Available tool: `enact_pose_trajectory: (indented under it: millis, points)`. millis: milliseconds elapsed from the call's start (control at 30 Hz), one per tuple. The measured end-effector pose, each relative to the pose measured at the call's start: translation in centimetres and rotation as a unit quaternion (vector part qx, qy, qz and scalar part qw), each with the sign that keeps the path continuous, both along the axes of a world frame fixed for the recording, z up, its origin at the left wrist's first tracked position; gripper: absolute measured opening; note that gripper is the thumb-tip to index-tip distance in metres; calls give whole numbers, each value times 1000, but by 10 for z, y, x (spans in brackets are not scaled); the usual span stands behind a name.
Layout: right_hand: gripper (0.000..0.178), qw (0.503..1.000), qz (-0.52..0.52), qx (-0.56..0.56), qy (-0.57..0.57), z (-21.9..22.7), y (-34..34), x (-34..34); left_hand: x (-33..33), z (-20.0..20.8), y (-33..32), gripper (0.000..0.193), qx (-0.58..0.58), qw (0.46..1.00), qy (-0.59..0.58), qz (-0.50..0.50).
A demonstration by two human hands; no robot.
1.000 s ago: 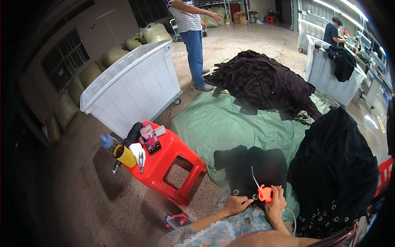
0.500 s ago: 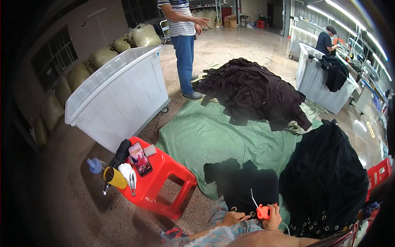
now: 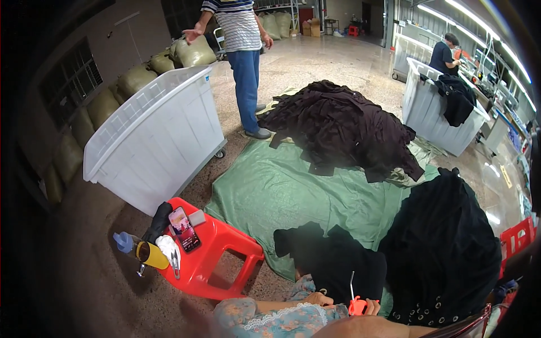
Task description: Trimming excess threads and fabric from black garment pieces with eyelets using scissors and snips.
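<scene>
A black garment (image 3: 344, 265) lies over my lap and the green sheet, its near edge under my hands. My left hand (image 3: 319, 299) is closed on that near edge, with its fingertips partly hidden. In my right hand (image 3: 372, 307) is a small orange-red hand tool (image 3: 357, 306) with a thin bent metal tube pointing up. The tool is just right of my left hand, over the garment's edge. To the right rises a heap of black garments (image 3: 442, 253), with several metal eyelets along its lower edge.
A red stool (image 3: 225, 236) at left carries a phone (image 3: 184, 230), a yellow-sleeved bottle (image 3: 151, 254) and small snips (image 3: 176, 263). Dark brown cloth (image 3: 344, 127) is piled on the green sheet (image 3: 270, 197). White bins (image 3: 158, 141) flank it. One person stands behind; another works far right.
My view has shifted slightly. My hands and the orange-red tool sit lower in the picture. The standing person's arm has swung from right to left.
</scene>
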State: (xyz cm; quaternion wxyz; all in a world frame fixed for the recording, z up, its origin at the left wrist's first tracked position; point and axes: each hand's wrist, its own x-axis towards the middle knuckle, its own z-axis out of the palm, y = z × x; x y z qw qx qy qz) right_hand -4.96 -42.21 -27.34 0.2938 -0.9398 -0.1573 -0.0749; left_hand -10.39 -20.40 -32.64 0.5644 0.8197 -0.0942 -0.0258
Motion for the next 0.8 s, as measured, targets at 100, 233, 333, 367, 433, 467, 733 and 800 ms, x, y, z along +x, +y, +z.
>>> enact_pose_trajectory:
  millis: [100, 233, 333, 367, 433, 467, 733, 800]
  points:
    - [65, 995, 52, 33, -80, -23, -13, 18, 4, 1, -7, 23, 44, 999, 14, 21]
    - [58, 984, 168, 22, -53, -38, -25, 36, -14, 28, -19, 41, 59, 987, -49, 141]
    - [43, 978, 205, 38, -11, -35, -24, 46, -25, 69, -26, 42, 79, 979, -16, 185]
    - [39, 976, 216, 30, 23, -32, -22, 45, -34, 65, -31, 39, 71, 974, -16, 213]
    - [40, 976, 214, 45, 4, -32, -11, 48, -41, 55, -35, 38, 76, 971, 0, 227]
    - [39, 973, 224, 56, -26, -28, -5, 50, -42, 48, -34, 38, 78, 969, 12, 236]
    - [60, 974, 211, 33, -72, -32, 9, 45, -46, 44, -24, 39, 54, 961, 87, 256]
    - [58, 974, 215, 33, -61, -16, 13, 39, -47, 31, -21, 29, 36, 972, 69, 224]
